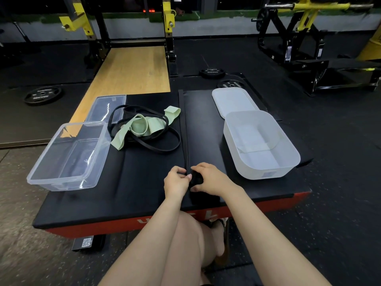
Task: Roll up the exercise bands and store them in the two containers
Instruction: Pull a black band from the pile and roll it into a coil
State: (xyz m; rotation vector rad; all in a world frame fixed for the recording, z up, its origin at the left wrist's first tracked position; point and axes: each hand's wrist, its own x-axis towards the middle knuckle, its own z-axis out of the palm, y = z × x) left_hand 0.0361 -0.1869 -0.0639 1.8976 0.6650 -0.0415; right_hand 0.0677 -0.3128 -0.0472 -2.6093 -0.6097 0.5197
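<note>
A long black exercise band (184, 129) lies stretched straight across the black padded box top, its near end wound into a small roll (194, 178). My left hand (177, 181) and my right hand (210, 178) both pinch that roll near the front edge. A tangle of thin black bands (162, 144) and a pale green band (142, 126) lies at the middle left. An empty clear plastic container (68, 155) stands at the left. An empty white container (261, 143) stands at the right.
A clear lid (107, 108) lies behind the clear container and a white lid (233, 102) behind the white one. The black padded top (127, 195) sits on a red box. Weight plates (42, 95) lie on the floor. Yellow and black gym racks stand behind.
</note>
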